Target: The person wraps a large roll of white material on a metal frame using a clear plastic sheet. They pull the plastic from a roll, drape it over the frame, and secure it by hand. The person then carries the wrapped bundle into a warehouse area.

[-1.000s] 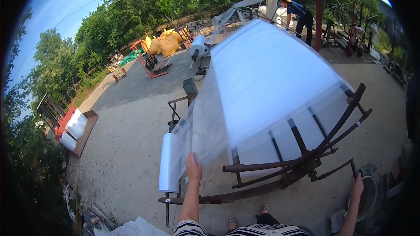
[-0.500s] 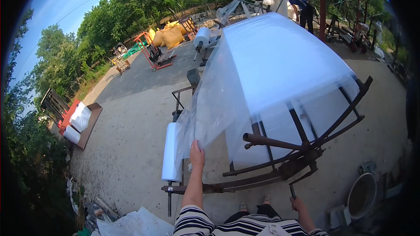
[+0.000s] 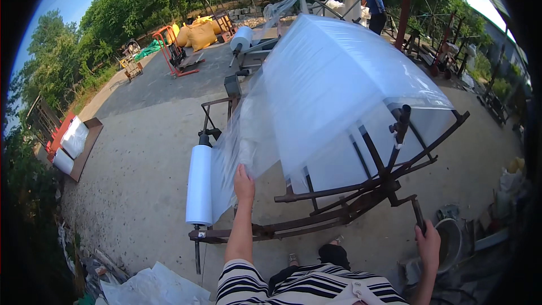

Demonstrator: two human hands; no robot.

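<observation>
My right hand (image 3: 427, 243) is wrapped round the handle of a crank (image 3: 417, 213) on the near end of a rusty metal winding frame (image 3: 361, 210). Clear plastic film (image 3: 322, 85) lies in wide layers over that frame. From a white film roll (image 3: 199, 186) on a spindle at the left, a loose sheet stretches across to the frame. My left hand (image 3: 244, 183) holds the near edge of this sheet between the roll and the frame, its fingertips partly hidden against the film.
Farther back are a second film roll (image 3: 241, 39), an orange pallet jack (image 3: 169, 51) and yellow sacks (image 3: 201, 35). A person (image 3: 375, 8) stands at another film-draped frame. White sheeting (image 3: 155, 284) lies at lower left, a round basin (image 3: 450, 243) at lower right. A red post (image 3: 405, 8) rises behind.
The crank handle has swung up and to the right with my right hand on it. The frame and its film have turned. My left hand stays at the film's edge.
</observation>
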